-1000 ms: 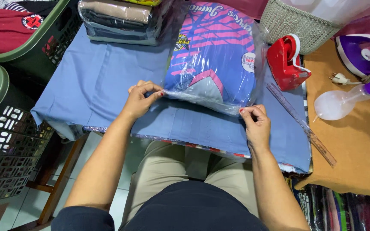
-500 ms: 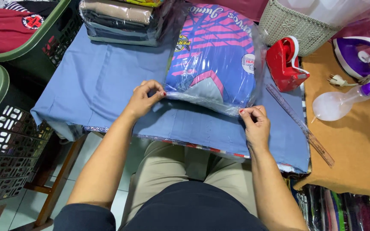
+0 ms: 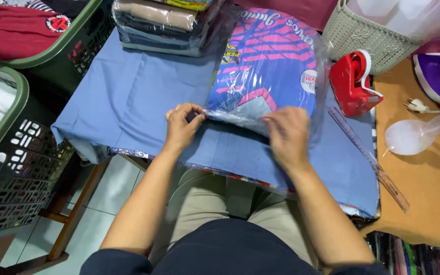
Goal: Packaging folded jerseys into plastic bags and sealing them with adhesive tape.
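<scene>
Both hands work the bagged shirt near the table's front edge: left hand pinches its corner steady, right hand presses flat, fingers loosely spread.

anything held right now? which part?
Left hand pinches the near left corner of the clear bag around the folded shirt. Right hand lies blurred on the bag's near edge; grip cannot be told.
</scene>
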